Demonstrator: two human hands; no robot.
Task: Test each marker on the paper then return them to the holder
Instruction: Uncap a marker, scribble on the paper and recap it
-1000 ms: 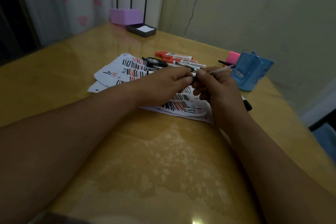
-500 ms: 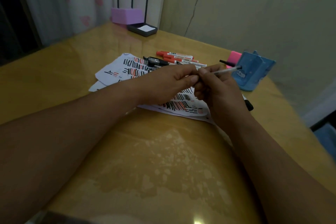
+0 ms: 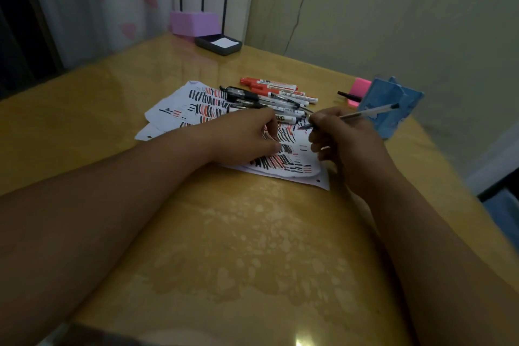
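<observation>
My right hand [image 3: 339, 137] grips a thin clear pen [image 3: 365, 114]. Its bare tip points left, just above the paper [image 3: 306, 143], and its black tail end points toward the blue holder [image 3: 393, 104]. My left hand [image 3: 244, 137] rests on the paper a little left of the tip. Its fingers curl round something small and mostly hidden, apparently the pen's cap. The white sheets are covered with black and red test strokes. Several markers [image 3: 276, 93], red ones and black ones, lie in a pile beyond my hands.
A pink block [image 3: 361, 86] with a black marker [image 3: 348, 96] beside it lies left of the holder. At the far table edge stand a purple box [image 3: 195, 22] and a dark tray holding white paper [image 3: 219, 44]. A wall runs close behind the holder.
My hands were joined at the pen's tip and have pulled apart. The left hand drew back to the left, the pen's tip is now bare, and the right hand lowered it toward the paper.
</observation>
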